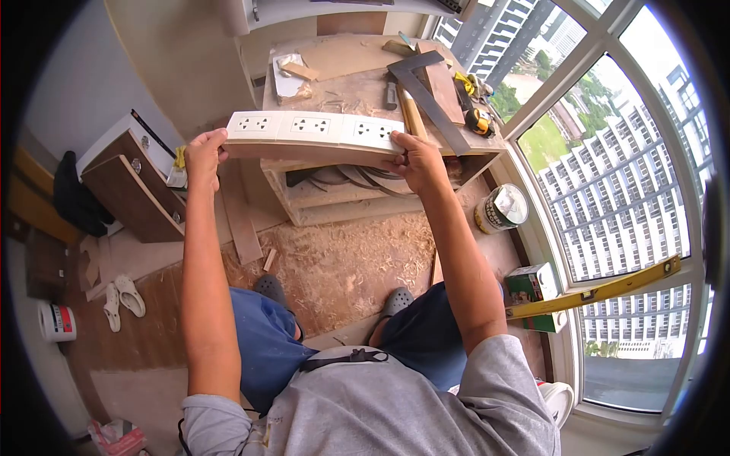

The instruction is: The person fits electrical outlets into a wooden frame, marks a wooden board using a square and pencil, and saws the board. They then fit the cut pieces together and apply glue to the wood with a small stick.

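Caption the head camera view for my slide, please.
Left hand and right hand hold a white socket strip near a tool-strewn worktop.

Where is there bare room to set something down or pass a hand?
Floor between the cream clogs and blue shorts looks bare enough to set something down. A hand could likely pass between the forearms, below the socket strip. The bench's right end is crowded: square, wooden handle, tape measure.

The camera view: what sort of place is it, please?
It looks like a high-up room under renovation, probably in an apartment. Wood shavings cover much of the floor, a metal square lies on the workbench, and tall buildings stand outside the windows.
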`<state>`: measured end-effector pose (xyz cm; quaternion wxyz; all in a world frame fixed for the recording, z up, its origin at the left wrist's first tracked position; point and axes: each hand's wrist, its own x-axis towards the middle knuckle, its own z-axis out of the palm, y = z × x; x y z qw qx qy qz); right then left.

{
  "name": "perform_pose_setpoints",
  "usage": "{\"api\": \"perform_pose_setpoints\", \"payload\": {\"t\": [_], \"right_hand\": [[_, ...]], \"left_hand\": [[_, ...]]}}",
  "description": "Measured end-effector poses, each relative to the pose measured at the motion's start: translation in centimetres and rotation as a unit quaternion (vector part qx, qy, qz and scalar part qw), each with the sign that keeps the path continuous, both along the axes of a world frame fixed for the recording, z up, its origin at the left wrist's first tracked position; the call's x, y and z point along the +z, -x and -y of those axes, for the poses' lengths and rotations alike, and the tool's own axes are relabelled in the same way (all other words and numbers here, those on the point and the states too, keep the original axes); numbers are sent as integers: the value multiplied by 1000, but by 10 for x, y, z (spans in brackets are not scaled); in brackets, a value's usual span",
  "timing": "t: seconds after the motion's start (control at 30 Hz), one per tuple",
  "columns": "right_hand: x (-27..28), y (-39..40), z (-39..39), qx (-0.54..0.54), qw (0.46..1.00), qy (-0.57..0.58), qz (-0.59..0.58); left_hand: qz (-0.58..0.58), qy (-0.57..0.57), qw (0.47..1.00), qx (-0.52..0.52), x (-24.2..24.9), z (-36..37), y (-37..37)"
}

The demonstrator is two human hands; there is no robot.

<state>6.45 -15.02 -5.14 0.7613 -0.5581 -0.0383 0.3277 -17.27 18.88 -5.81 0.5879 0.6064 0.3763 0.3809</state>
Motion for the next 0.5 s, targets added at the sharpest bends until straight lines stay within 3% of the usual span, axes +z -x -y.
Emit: {"api": "perform_pose_setpoints", "payload": {"t": [0.3, 0.4, 0.47, 0.5], "right_hand": [[20, -4, 32, 19, 999, 44, 12], [38, 7, 47, 93, 994, 55, 35], [43, 15, 48, -5, 968, 143, 207], [39, 10, 53, 8, 976, 122, 182]], "left_hand": [[13, 77, 996, -44, 5, -15, 14], [11, 104, 993, -51, 0, -16, 17], [-8, 103, 993, -56, 5, -9, 27], [-8, 96, 994, -54, 1, -8, 27]]}}
